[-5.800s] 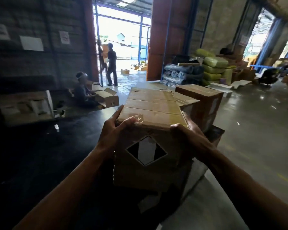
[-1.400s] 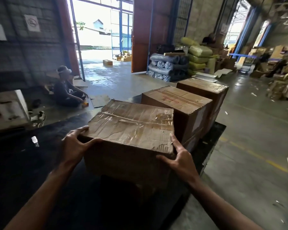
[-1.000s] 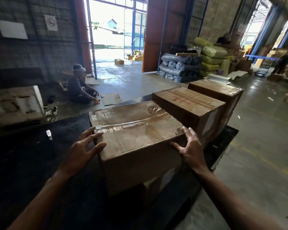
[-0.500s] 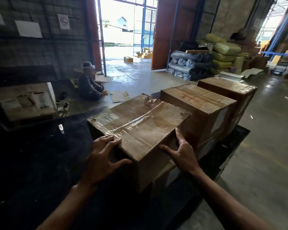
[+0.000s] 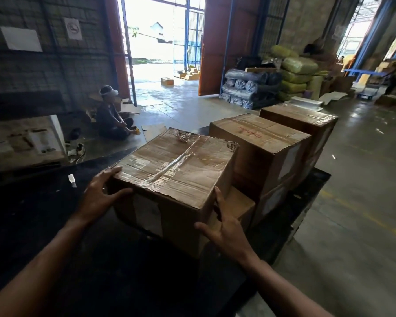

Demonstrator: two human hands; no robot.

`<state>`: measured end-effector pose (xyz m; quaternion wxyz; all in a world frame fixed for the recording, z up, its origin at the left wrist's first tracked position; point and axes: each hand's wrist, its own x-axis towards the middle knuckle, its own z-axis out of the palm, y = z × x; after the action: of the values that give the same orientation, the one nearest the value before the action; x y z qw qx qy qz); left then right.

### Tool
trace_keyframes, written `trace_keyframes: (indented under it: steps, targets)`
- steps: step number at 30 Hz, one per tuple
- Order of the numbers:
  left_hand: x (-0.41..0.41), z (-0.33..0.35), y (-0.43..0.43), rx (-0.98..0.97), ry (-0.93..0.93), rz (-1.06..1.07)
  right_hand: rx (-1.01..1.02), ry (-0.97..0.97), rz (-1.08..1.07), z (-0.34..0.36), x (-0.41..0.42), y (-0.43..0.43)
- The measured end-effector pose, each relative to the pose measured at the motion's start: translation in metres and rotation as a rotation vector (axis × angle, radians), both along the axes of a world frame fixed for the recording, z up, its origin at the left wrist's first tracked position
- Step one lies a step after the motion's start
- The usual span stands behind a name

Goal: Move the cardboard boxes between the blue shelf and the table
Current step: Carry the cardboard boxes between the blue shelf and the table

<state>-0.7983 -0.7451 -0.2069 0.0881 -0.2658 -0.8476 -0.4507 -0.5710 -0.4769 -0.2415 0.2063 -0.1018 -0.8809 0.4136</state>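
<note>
A large taped cardboard box (image 5: pixel 174 165) rests at the near end of a row on the dark table (image 5: pixel 55 225), partly on top of a lower box (image 5: pixel 240 202). My left hand (image 5: pixel 101 193) wraps its near-left top corner, fingers on the top edge and thumb on the front face. My right hand (image 5: pixel 224 227) presses flat against its right side near the bottom corner. Beyond it stand a second cardboard box (image 5: pixel 258 143) and a third cardboard box (image 5: pixel 300 117), each stacked on other boxes.
A person (image 5: pixel 111 117) sits on the floor at left by the open doorway. An open white carton (image 5: pixel 25 140) stands at far left. Dark rolls (image 5: pixel 249 88) and green sacks (image 5: pixel 295 74) are piled behind. A blue frame (image 5: pixel 361 72) shows at far right. Concrete floor lies right of the table.
The near box has turned slightly and sits closer to the second box. My left hand slid from the front face to the left corner; my right hand dropped lower along the right side.
</note>
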Motion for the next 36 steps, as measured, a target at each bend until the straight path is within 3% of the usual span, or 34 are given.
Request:
trace_keyframes:
  steps: [4,9,12,23,36]
  targets:
    - [0.008,-0.005,-0.004,0.071,0.015,0.035,-0.033,0.02,-0.007,0.004,-0.003,0.002]
    - [0.044,-0.007,0.012,0.135,0.044,0.06,-0.145,0.099,-0.236,0.024,-0.009,0.029]
    - [0.055,-0.008,0.021,0.15,0.05,0.028,-0.102,0.054,-0.266,0.031,-0.009,0.051]
    - [0.082,-0.01,0.058,0.173,0.04,0.149,0.037,-0.003,-0.148,0.047,-0.02,0.105]
    - [0.164,-0.007,0.177,0.172,0.042,0.385,0.106,-0.039,0.057,0.066,-0.031,0.235]
